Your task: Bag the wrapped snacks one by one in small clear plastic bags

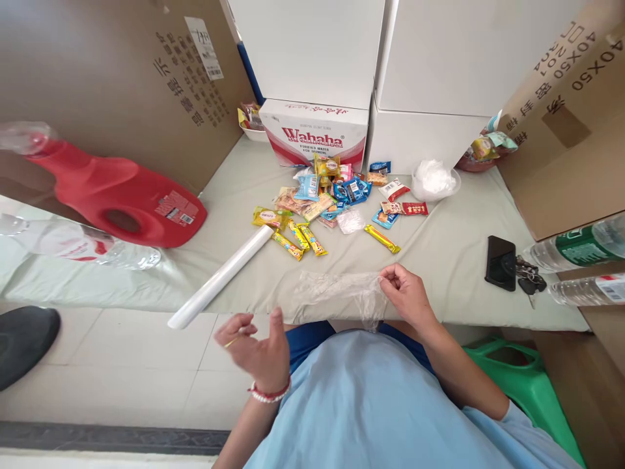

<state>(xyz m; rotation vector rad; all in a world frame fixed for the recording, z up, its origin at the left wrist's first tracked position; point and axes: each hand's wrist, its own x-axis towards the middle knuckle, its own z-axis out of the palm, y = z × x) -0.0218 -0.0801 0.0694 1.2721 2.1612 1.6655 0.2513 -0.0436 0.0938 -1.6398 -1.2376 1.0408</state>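
Clear plastic bag (342, 290), thin and crumpled, lies at the table's (439, 260) near edge; right hand (407, 296) pinches its right end. Left hand (258, 348) half open off the table's edge, a thin yellowish sliver between fingers, too small to identify. Snack packets (322, 202) beyond, print unreadable. Box (315, 137) reads "Wahaha".

Right hand (407, 296) pinching clear plastic bag (342, 290) at counter (439, 254) edge; left hand (256, 348) loosely curled, off counter; snack packets (332, 195) beyond.
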